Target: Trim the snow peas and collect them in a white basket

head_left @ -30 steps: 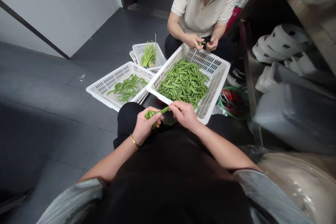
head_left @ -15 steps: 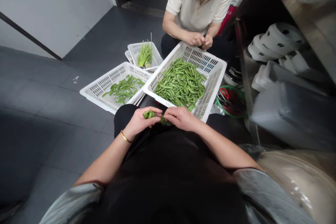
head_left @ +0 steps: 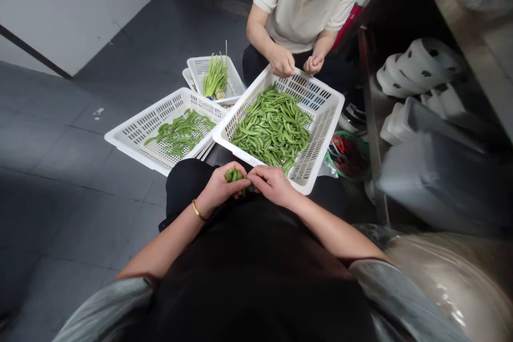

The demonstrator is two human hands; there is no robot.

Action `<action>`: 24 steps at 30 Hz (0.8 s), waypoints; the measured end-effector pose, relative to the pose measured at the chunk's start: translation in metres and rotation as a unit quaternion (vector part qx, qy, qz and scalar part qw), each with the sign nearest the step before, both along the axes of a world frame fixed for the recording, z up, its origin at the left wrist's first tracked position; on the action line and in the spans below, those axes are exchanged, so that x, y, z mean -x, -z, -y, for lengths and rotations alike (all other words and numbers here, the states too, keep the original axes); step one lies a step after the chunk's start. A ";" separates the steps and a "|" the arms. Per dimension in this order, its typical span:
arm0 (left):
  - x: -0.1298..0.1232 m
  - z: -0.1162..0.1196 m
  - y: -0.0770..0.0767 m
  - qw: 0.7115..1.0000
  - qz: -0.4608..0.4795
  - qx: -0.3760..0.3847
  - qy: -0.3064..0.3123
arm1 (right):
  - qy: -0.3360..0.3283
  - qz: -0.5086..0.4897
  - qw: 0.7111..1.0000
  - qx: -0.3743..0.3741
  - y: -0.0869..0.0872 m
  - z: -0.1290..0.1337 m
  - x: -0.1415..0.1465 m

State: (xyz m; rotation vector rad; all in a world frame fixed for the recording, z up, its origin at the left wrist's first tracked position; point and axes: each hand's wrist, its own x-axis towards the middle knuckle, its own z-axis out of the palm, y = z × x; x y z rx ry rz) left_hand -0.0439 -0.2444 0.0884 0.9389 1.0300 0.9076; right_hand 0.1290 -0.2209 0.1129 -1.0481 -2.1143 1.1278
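Note:
My left hand (head_left: pixel 218 189) is curled around several green pea pods (head_left: pixel 232 175), whose ends show between thumb and fingers. Close against its fingertips, my right hand (head_left: pixel 272 183) pinches what looks like the tip of a pea pod, mostly hidden by the fingers. Both hands are low over my lap. Just beyond them a large white slotted basket (head_left: pixel 329 141) leans at an angle, holding a heap of pea pods (head_left: pixel 272 128). To its left, a second white basket (head_left: pixel 134 156) has a smaller scatter of pods (head_left: pixel 180 131) on its bottom.
Across the large basket sits a person in a cream shirt (head_left: pixel 296 16), both hands over its far rim. A smaller white basket (head_left: pixel 196 67) holds green stalks (head_left: pixel 215 79). On the right are a green-rimmed basket (head_left: pixel 355 168), a shelf with white containers (head_left: pixel 420 64) and a grey bin (head_left: pixel 436 176).
My right fingertips have come closer to my left hand's. The co-worker's hands have moved apart, one now over the basket rim. The view has shifted slightly.

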 end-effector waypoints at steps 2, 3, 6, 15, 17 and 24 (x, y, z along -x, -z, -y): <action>0.006 -0.005 0.002 0.997 0.034 0.002 -0.069 | -0.006 0.002 1.000 -0.015 0.001 0.002 -0.004; 0.012 -0.009 0.003 0.991 0.059 0.002 -0.119 | -0.013 0.011 1.000 -0.023 0.002 0.003 -0.008; 0.033 -0.021 0.007 0.959 0.157 0.024 -0.237 | -0.066 0.102 0.992 -0.028 0.001 0.002 -0.024; 0.028 -0.013 0.008 0.918 0.321 0.169 -0.162 | 0.152 0.480 0.863 -0.032 0.036 -0.097 -0.059; 0.019 -0.006 0.006 0.929 0.300 0.172 -0.136 | 0.154 0.515 0.843 -0.026 0.051 -0.116 -0.060; 0.009 0.003 -0.002 0.971 0.183 0.123 -0.090 | 0.134 0.429 0.892 -0.056 0.031 -0.093 -0.070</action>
